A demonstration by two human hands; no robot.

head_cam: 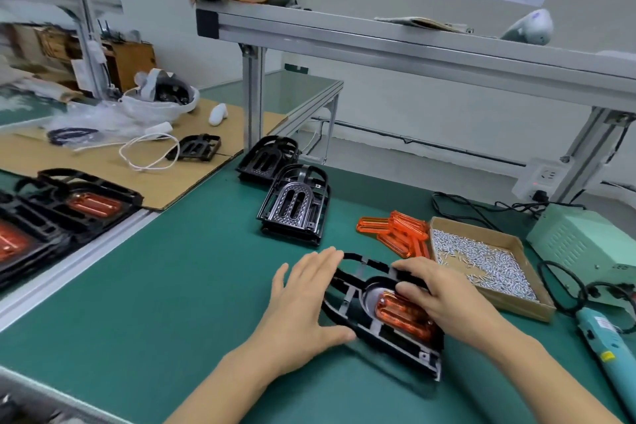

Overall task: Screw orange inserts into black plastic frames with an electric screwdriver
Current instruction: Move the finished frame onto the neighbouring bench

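Head view: a black plastic frame (pixel 385 323) lies flat on the green bench mat (pixel 179 286), and both hands rest on it. The left hand (pixel 306 299) lies flat on the frame's left edge, fingers straight and slightly spread, thumb stretched along the near rim. The right hand (pixel 444 296) covers the frame's right part, its fingers bent down onto an orange insert (pixel 402 315) that sits in the frame's oval recess; the fingertips touch the insert's far end, pressing rather than pinching. Beyond the right fingertips lies a loose pile of orange inserts (pixel 395 231), and just right of it a shallow cardboard box of screws (pixel 481 262). Beyond the left fingertips stand two stacks of black frames (pixel 292 206). Right of the right hand, apart from it, the blue-green electric screwdriver (pixel 605 344) lies on the mat, its cable running to a pale green power unit (pixel 581 244). Far left of the left fingers, finished frames with orange inserts (pixel 69 206) lie stacked.
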